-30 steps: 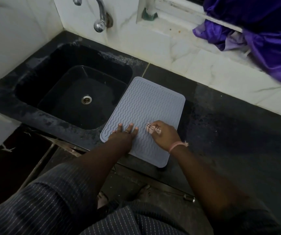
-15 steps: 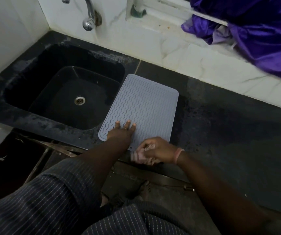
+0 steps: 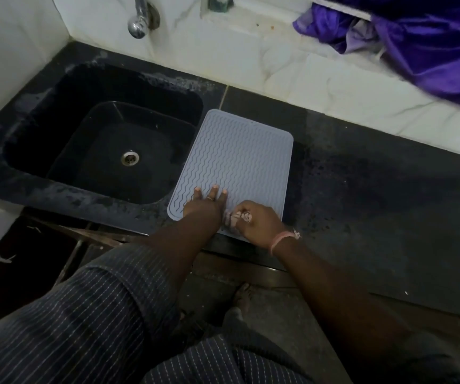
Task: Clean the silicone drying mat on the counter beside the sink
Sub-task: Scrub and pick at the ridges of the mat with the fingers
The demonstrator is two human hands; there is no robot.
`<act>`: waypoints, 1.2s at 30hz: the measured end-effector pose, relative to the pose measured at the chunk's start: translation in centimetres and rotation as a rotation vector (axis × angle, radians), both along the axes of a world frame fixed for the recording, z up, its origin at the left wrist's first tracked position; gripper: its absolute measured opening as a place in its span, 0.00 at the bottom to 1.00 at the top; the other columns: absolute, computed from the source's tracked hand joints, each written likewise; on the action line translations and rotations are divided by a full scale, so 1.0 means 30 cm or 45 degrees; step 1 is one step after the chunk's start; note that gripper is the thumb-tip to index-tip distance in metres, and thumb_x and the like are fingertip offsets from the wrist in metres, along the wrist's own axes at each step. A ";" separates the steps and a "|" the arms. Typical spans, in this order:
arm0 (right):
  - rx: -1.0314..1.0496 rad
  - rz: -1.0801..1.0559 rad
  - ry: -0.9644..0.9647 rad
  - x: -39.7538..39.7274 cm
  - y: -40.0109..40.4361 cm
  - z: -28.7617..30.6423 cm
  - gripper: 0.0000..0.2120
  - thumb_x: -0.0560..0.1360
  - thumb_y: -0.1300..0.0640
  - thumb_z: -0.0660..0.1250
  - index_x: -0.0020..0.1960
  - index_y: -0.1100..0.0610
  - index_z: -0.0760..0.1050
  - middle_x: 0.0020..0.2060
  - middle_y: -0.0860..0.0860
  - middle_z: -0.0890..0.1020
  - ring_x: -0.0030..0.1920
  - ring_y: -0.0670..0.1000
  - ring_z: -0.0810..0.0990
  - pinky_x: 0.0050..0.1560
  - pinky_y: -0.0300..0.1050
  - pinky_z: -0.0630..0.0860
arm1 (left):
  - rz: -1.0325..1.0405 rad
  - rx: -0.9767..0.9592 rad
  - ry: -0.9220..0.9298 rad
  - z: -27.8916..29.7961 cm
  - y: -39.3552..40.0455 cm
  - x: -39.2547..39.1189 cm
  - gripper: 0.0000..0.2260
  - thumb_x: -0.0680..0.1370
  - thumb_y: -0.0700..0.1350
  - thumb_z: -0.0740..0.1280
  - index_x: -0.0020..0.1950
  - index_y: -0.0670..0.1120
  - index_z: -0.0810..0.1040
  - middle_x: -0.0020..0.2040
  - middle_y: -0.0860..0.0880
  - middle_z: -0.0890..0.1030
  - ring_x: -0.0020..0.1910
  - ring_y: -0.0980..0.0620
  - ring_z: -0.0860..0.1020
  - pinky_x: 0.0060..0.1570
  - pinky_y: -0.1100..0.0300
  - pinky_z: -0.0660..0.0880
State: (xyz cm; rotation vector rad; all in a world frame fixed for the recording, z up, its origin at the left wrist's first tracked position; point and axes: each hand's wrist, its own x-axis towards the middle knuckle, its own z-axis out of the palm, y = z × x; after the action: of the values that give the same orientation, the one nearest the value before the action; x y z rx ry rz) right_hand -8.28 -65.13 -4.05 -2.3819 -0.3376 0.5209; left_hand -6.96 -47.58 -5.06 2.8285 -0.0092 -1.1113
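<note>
right hand [image 3: 259, 219] with cloth [image 3: 235, 217] back on mat [image 3: 240, 162], beside left hand [image 3: 205, 205]

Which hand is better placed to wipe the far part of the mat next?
Right. The right hand grips the small cloth on the mat; the left hand lies flat, pinning its near corner.

The grey silicone mat [image 3: 240, 162] is showing a matt surface ribbed with wavy ridges; the counter [image 3: 375, 195] is looking like dark speckled stone, the sink [image 3: 57, 106] black and dull, the tap [image 3: 137, 27] shining chrome, the purple cloth [image 3: 431, 42] gleaming like satin
</note>
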 end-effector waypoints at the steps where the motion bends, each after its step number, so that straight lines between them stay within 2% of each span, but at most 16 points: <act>1: -0.013 0.037 0.022 -0.021 -0.010 -0.007 0.07 0.75 0.53 0.70 0.53 0.46 0.79 0.48 0.45 0.84 0.47 0.45 0.81 0.48 0.40 0.76 | 0.001 -0.006 0.003 -0.004 -0.001 0.001 0.42 0.83 0.47 0.66 0.83 0.57 0.35 0.83 0.54 0.34 0.81 0.37 0.38 0.74 0.33 0.57; 4: 0.003 -0.012 0.171 -0.048 -0.026 -0.006 0.07 0.75 0.54 0.70 0.52 0.46 0.81 0.49 0.44 0.84 0.50 0.45 0.81 0.50 0.42 0.77 | 0.014 -0.048 0.004 -0.002 0.002 -0.001 0.39 0.84 0.48 0.63 0.83 0.57 0.36 0.83 0.54 0.34 0.82 0.38 0.37 0.76 0.35 0.55; 9: 0.198 -0.092 0.772 0.016 -0.118 0.053 0.07 0.76 0.64 0.70 0.49 0.56 0.85 0.44 0.51 0.87 0.45 0.48 0.84 0.46 0.41 0.80 | -0.013 -0.060 -0.001 0.000 0.009 -0.006 0.40 0.84 0.44 0.63 0.83 0.57 0.36 0.83 0.54 0.34 0.82 0.37 0.38 0.76 0.35 0.55; 12: 0.484 -0.444 0.621 0.056 -0.172 0.060 0.08 0.77 0.67 0.69 0.48 0.57 0.84 0.46 0.55 0.87 0.47 0.54 0.84 0.49 0.45 0.81 | -0.016 -0.046 -0.017 0.007 0.009 -0.007 0.42 0.83 0.40 0.64 0.83 0.57 0.36 0.83 0.54 0.34 0.82 0.37 0.38 0.76 0.35 0.55; 14: 0.731 -0.685 0.549 0.090 -0.180 0.062 0.09 0.78 0.68 0.67 0.53 0.58 0.82 0.53 0.58 0.85 0.50 0.56 0.84 0.50 0.48 0.82 | -0.021 -0.051 -0.029 0.005 0.005 -0.007 0.41 0.83 0.41 0.63 0.83 0.57 0.36 0.83 0.53 0.34 0.82 0.37 0.38 0.76 0.34 0.55; 17: 1.020 -0.879 0.677 0.147 -0.165 0.050 0.12 0.81 0.65 0.66 0.63 0.57 0.80 0.57 0.57 0.85 0.54 0.59 0.85 0.46 0.57 0.84 | -0.013 -0.037 -0.021 0.007 -0.002 -0.007 0.42 0.82 0.40 0.64 0.83 0.57 0.35 0.83 0.53 0.34 0.81 0.37 0.37 0.76 0.35 0.55; 21: 0.747 -0.951 0.552 0.180 -0.117 0.008 0.05 0.80 0.59 0.70 0.53 0.56 0.84 0.55 0.58 0.85 0.49 0.59 0.86 0.39 0.55 0.84 | 0.014 -0.027 -0.029 0.009 -0.006 -0.009 0.43 0.82 0.39 0.64 0.83 0.57 0.36 0.83 0.53 0.34 0.82 0.38 0.37 0.76 0.35 0.54; 23: 0.492 -0.846 0.258 0.175 -0.116 -0.018 0.03 0.78 0.55 0.72 0.50 0.51 0.85 0.55 0.56 0.84 0.49 0.55 0.85 0.40 0.53 0.85 | 0.022 -0.020 -0.034 0.006 -0.004 -0.008 0.43 0.82 0.39 0.64 0.83 0.57 0.36 0.83 0.53 0.34 0.82 0.38 0.38 0.76 0.35 0.55; 24: 0.349 -0.708 0.093 0.173 -0.124 -0.036 0.04 0.78 0.53 0.73 0.51 0.50 0.85 0.56 0.56 0.83 0.51 0.53 0.84 0.47 0.50 0.84 | 0.028 -0.016 -0.036 0.003 -0.009 -0.008 0.43 0.81 0.39 0.65 0.83 0.58 0.36 0.83 0.54 0.34 0.82 0.38 0.38 0.76 0.35 0.55; 26: 0.084 -0.391 -0.057 0.160 -0.135 -0.051 0.17 0.75 0.48 0.76 0.61 0.53 0.83 0.59 0.55 0.77 0.57 0.49 0.77 0.60 0.43 0.76 | 0.039 -0.003 -0.030 0.006 -0.017 -0.007 0.45 0.81 0.39 0.66 0.83 0.58 0.35 0.83 0.54 0.34 0.82 0.38 0.37 0.76 0.35 0.56; 28: -0.090 -0.189 -0.003 0.157 -0.131 -0.053 0.34 0.69 0.45 0.80 0.72 0.55 0.75 0.62 0.55 0.72 0.60 0.49 0.72 0.67 0.45 0.71 | 0.052 0.000 -0.014 0.006 -0.020 0.000 0.45 0.81 0.39 0.66 0.82 0.58 0.35 0.83 0.54 0.34 0.81 0.38 0.37 0.75 0.34 0.57; 29: -0.173 -0.122 0.023 0.158 -0.126 -0.047 0.37 0.69 0.46 0.80 0.74 0.56 0.73 0.64 0.56 0.72 0.62 0.52 0.72 0.69 0.47 0.71 | 0.058 -0.001 -0.008 0.004 -0.020 0.003 0.45 0.81 0.39 0.66 0.82 0.59 0.35 0.83 0.54 0.34 0.81 0.38 0.37 0.75 0.33 0.58; 31: -0.256 -0.029 -0.003 0.160 -0.119 -0.038 0.28 0.71 0.53 0.78 0.69 0.57 0.77 0.61 0.56 0.78 0.60 0.55 0.77 0.65 0.49 0.76 | 0.064 0.001 0.001 0.002 -0.022 0.005 0.46 0.81 0.39 0.66 0.82 0.59 0.35 0.83 0.54 0.34 0.81 0.39 0.37 0.74 0.32 0.60; 33: -0.266 0.082 -0.044 0.139 -0.099 -0.029 0.08 0.71 0.57 0.74 0.49 0.57 0.84 0.47 0.53 0.84 0.48 0.53 0.82 0.52 0.48 0.80 | 0.065 0.019 0.021 0.004 -0.024 0.002 0.46 0.80 0.38 0.67 0.82 0.59 0.35 0.83 0.54 0.34 0.82 0.39 0.37 0.73 0.32 0.61; 34: -0.292 0.132 -0.045 0.120 -0.089 -0.027 0.03 0.71 0.57 0.73 0.43 0.56 0.83 0.41 0.52 0.83 0.43 0.52 0.82 0.48 0.47 0.81 | 0.063 0.031 0.027 0.007 -0.027 0.002 0.46 0.80 0.38 0.67 0.82 0.59 0.35 0.82 0.54 0.33 0.82 0.38 0.37 0.73 0.32 0.62; 36: -0.334 0.200 0.031 0.064 -0.072 -0.023 0.04 0.71 0.55 0.72 0.38 0.54 0.80 0.38 0.50 0.82 0.41 0.50 0.81 0.47 0.46 0.81 | 0.065 0.045 0.028 0.012 -0.035 0.004 0.46 0.81 0.36 0.66 0.82 0.59 0.34 0.82 0.55 0.33 0.82 0.39 0.37 0.73 0.33 0.62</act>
State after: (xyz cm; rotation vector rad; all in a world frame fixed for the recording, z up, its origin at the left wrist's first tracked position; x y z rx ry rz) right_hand -6.35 -67.29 -4.74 -2.6121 -0.4730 0.7035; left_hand -6.83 -48.62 -4.70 2.8301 0.0844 -1.1426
